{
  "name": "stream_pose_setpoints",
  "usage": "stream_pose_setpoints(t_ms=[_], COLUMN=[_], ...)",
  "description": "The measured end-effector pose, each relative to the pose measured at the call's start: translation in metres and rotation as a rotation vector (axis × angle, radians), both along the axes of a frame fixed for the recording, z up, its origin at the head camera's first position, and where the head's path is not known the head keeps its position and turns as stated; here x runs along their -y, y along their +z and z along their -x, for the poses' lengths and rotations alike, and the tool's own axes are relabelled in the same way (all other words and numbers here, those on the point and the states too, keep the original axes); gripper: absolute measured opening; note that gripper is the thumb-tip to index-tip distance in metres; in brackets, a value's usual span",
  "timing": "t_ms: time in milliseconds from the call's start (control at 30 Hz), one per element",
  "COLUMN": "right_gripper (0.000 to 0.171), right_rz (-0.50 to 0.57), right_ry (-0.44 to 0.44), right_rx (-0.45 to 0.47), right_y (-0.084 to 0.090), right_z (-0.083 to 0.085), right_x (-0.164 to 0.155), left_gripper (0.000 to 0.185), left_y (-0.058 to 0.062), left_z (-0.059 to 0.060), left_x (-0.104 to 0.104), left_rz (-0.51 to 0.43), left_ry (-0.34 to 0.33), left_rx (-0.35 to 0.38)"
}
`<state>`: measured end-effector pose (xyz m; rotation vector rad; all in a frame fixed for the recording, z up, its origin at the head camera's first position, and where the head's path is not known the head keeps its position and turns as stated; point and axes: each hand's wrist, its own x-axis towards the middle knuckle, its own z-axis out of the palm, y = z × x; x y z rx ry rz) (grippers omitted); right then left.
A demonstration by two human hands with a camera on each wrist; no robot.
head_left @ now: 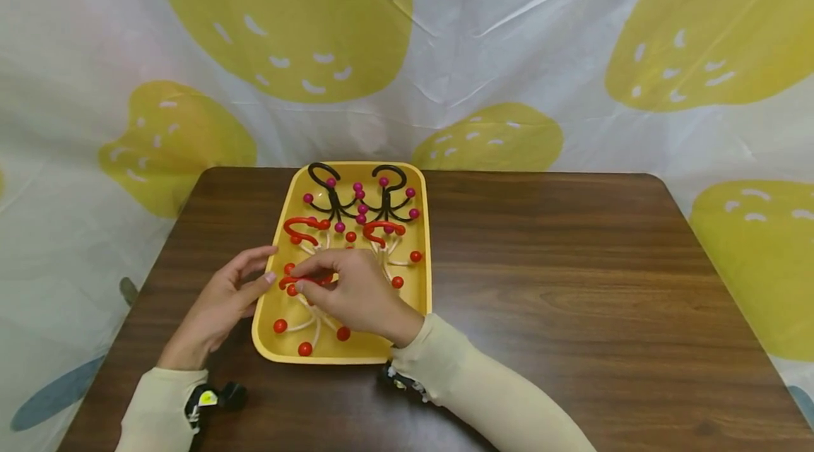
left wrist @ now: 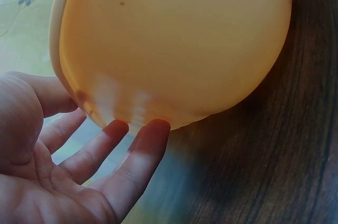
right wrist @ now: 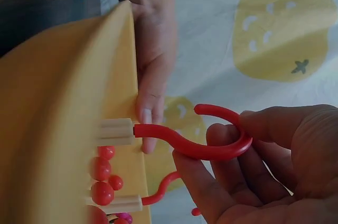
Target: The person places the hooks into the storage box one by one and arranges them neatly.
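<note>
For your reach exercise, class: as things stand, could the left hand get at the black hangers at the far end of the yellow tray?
Probably yes. The left hand rests open against the tray edge holding nothing, and the black hangers lie uncovered beyond; the right hand, holding a red hook, sits nearer.

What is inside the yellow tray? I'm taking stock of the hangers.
Yellow tray holds two black hooks with magenta balls and red-hooked cream ones with red balls. Right hand pinches one red hook, covering parts beneath.
</note>
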<state>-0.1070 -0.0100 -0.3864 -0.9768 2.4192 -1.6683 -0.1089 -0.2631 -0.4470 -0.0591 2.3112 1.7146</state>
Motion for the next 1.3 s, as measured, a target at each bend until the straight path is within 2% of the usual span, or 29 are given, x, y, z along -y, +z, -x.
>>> stream_pose_setpoints(t_ms=[267,467,800,1033,1167,1300], right_gripper=[0.015,0.015,0.015,0.016,0.016,0.018], right_rz=[-0.005,-0.015,-0.033,-0.002,0.021,0.038], right_ry=[0.019,0.024,0.020,0.013,0.006,-0.003], right_rx=[0.035,0.024,0.039,0.082,0.087,0.046], right_y=[-0.005,-0.006,-0.005,0.000,0.007,0.013], right_z=[-0.004,-0.005,-0.004,-0.005,-0.006,-0.006], right_x=[0.002,0.002,0.000,-0.003,-0.008,-0.018], left_gripper=[0.060,0.060,0.060,0.059,0.059,0.056], left_y=[0.000,0.000,0.002,0.002,0.003,0.006], left_z=[0.000,-0.001,-0.002,-0.002,-0.001,-0.001], left_x=[0.000,-0.001,-0.001,0.000,-0.001,-0.004], left_rz=[-0.006,-0.014,-0.020,-0.036,-0.005,0.086], left_ry=[0.001,0.005,-0.001,-0.010,-0.012,-0.019], left_rx=[0.005,0.003,-0.005,-0.017,-0.015,-0.030])
